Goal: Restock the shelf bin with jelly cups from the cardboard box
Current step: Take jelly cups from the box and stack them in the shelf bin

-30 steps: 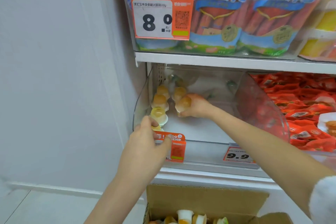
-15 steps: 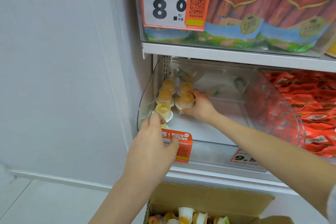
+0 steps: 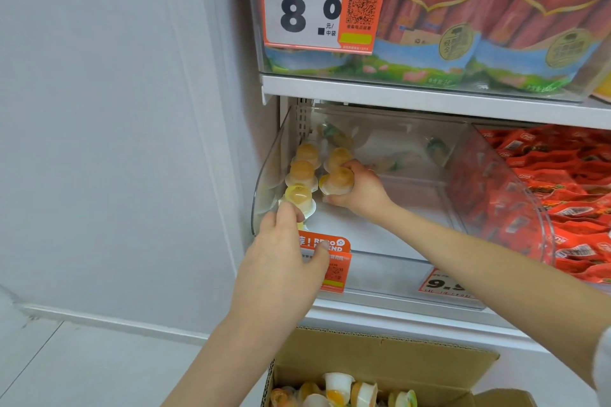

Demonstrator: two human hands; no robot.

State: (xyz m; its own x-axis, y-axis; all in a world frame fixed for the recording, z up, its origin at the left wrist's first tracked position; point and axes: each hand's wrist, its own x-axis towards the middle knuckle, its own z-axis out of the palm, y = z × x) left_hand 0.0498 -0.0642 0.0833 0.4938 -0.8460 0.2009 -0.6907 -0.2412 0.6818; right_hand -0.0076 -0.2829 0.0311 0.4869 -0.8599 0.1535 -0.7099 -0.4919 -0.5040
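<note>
Since a second ago the left hand (image 3: 281,261) has crept forward over the bin's front lip, so its fingers (image 3: 291,213) now touch the nearest cup (image 3: 299,196), while the right hand (image 3: 358,190) has barely shifted on its own cup (image 3: 337,180).

The cups are small clear plastic domes turned upside down, white rims at the bottom, with amber or yellow jelly inside. Five stand in two short rows at the bin's left wall: three amber ones toward the back, the yellow nearest cup at the front left, and the amber one under the right hand just beside it. The right hand's fingers curl round that cup, thumb below the rim. The left hand's fingers lie bent over the yellow cup's rim; whether they pinch it or only press it cannot be told, since the hand's back hides the tips.

The bin (image 3: 506,195) is clear plastic on the lower shelf, its floor mostly bare. A few greenish cups lie at the back, blurred through the plastic. The left hand covers part of the orange tag (image 3: 334,269) on the bin's front edge. The box (image 3: 380,360) sits below the shelf, cut off by the bottom edge, with more cups (image 3: 337,385) jumbled inside.
</note>
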